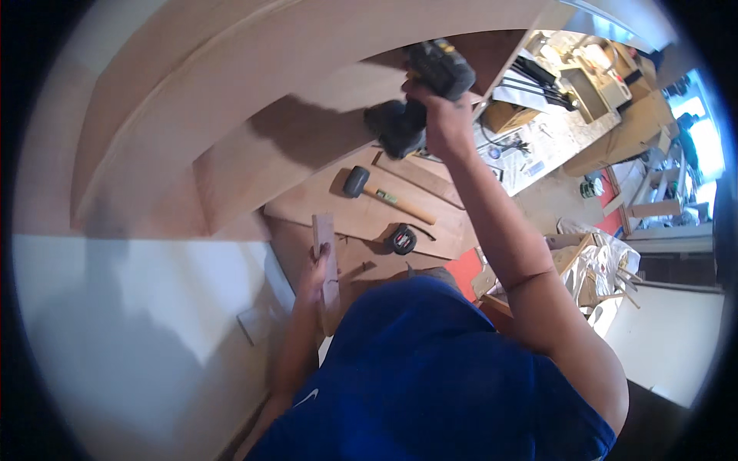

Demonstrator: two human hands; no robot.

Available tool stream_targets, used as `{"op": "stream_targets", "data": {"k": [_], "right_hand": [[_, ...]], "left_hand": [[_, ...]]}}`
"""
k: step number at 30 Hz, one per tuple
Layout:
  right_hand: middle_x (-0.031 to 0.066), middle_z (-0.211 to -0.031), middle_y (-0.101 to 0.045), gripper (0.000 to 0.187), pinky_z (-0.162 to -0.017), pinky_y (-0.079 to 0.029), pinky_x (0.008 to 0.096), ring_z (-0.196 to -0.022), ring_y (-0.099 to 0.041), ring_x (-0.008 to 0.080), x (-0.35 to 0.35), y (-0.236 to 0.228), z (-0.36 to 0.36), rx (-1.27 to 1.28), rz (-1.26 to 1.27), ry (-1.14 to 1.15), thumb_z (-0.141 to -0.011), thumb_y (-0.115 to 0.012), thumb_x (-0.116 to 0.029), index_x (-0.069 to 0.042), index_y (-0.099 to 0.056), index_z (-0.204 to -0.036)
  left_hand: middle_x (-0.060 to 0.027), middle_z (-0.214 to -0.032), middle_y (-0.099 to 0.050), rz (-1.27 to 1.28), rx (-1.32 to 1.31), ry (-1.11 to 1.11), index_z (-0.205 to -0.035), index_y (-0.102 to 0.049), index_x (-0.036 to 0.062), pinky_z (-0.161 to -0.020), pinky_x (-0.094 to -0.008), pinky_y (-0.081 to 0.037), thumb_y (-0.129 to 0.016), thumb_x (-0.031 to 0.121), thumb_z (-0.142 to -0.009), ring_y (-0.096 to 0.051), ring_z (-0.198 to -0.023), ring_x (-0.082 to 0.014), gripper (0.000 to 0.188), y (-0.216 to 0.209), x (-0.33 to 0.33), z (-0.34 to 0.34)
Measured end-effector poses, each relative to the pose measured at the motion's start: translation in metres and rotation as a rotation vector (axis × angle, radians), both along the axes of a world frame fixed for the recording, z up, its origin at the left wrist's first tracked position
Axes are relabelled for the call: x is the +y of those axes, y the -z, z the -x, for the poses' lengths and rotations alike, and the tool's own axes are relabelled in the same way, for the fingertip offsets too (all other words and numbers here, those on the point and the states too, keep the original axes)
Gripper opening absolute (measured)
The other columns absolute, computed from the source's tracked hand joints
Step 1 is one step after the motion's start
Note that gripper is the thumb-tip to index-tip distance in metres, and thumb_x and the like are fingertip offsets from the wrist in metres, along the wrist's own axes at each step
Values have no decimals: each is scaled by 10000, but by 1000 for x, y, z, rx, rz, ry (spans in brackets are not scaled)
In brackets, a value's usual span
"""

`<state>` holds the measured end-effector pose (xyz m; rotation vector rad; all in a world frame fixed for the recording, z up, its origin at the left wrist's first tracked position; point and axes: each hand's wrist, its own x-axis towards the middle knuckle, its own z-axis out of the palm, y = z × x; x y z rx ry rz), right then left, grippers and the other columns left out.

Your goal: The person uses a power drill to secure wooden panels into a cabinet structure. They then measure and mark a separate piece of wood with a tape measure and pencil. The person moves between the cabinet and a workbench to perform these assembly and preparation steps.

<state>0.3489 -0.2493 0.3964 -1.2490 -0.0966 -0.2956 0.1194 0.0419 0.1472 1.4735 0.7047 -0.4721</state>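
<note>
My left hand (315, 270) is closed around a narrow strip of wood (324, 227), which stands roughly upright beside my body. Up and to the right, my right hand (440, 111) grips a black cordless drill (444, 69) with yellow details; its far end, in shadow, lies close to the edge of a large wooden panel. Below the drill a mallet (357, 182) with a black head and wooden handle lies on a wooden board (307, 207). A black tape measure (401, 239) rests on the same board, nearer to me.
Curved wooden panelling (254, 84) spans the upper left, above a white wall (115, 292). A flat wooden piece (419, 178) lies past the mallet. On the right are a cluttered worktop (553, 138), a cardboard box (615, 142) and a wooden crate (573, 261) with plastic sheeting.
</note>
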Motion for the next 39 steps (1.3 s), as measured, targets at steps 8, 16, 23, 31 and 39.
{"op": "stream_targets", "data": {"k": [8,16,23,31,39], "right_hand": [[60,-1092,-729,345,-904,-518,328,-958,-669,179,33,11,-51,-234,159,86,-851,-725,22,-10,-669,-1191],[178,-1129,-690,418,-967,-499,376,-1067,-649,243,30,58,-105,-340,418,228,-875,-699,-77,-2,-569,-1265],[111,-1062,-702,411,-880,-538,369,-968,-666,216,33,54,-92,-219,375,146,-881,-729,-40,-2,-549,-1248],[104,-1030,-684,475,-839,-539,335,-899,-665,188,-10,51,-26,-536,603,371,-946,-757,-197,-7,-544,-1325],[258,-1406,-555,739,-1016,-484,511,-1263,-581,403,-173,309,50,137,1491,-203,-885,-765,-402,-119,-463,-1497]], "left_hand": [[-123,-899,-675,169,-125,79,-1254,-551,2,-723,-366,-589,-552,690,-971,-704,-791,-220,744,-31,-15,1],[-133,-917,-719,184,-176,118,-1195,-602,7,-696,-359,-586,-539,657,-993,-717,-734,-207,683,-58,-20,-14],[-133,-915,-712,187,-197,129,-1226,-594,26,-698,-367,-591,-559,515,-1035,-723,-745,-221,527,-72,-20,-25],[-150,-933,-733,41,-204,-5,-1259,-582,40,-685,-353,-585,-555,479,-1048,-713,-749,-217,488,2,-3,-10],[-138,-985,-696,89,-121,-2,-1263,-574,22,-752,-385,-615,-538,503,-1052,-741,-854,-254,527,-29,-37,-14]]}}
